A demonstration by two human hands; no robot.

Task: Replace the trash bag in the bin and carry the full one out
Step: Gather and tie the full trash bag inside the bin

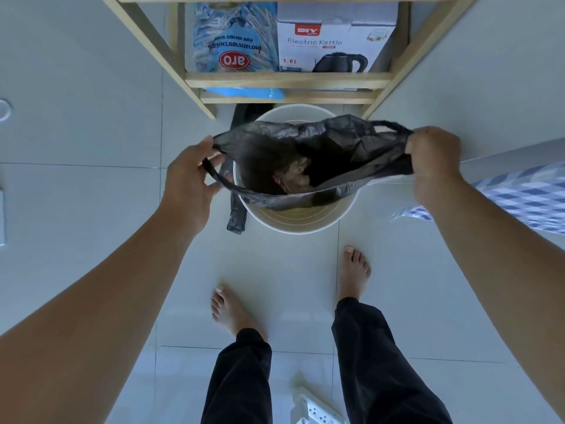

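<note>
A round white bin stands on the tiled floor below a wooden shelf. Over its mouth hangs a black plastic trash bag, stretched wide between my hands, with crumpled rubbish showing inside. My left hand grips the bag's left handle loop. My right hand is closed on the right handle and rim. A second piece of black plastic droops down the bin's left side onto the floor.
The wooden shelf frame behind the bin holds a blue sugar bag and an electric kettle box. A blue checked cloth lies at the right. A white power strip sits by my bare feet.
</note>
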